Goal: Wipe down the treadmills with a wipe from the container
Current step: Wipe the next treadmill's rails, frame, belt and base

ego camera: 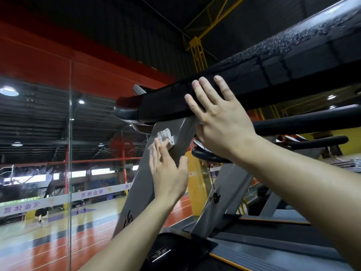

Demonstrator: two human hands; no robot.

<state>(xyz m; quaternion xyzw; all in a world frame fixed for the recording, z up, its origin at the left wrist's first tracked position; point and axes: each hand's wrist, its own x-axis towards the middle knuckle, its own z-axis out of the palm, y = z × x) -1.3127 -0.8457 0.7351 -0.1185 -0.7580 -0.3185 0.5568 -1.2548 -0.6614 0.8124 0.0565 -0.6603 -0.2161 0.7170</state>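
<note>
I look up at a treadmill from low down. Its grey upright post (136,184) slants up to a black console bar (273,67) that runs from centre left to upper right. A crumpled white wipe (165,136) lies flat on the upper part of the post. My left hand (168,171) presses the wipe against the post with straight fingers, thumb spread to the right. My right hand (218,118) rests flat on the side of the console bar, fingers straight and spread. The wipe container is out of sight.
Black handlebars (304,123) reach right under the console. A safety cord with a clip (215,197) hangs between the posts. The belt deck (263,249) lies lower right. A glass wall (70,133) on the left overlooks a sports court with people.
</note>
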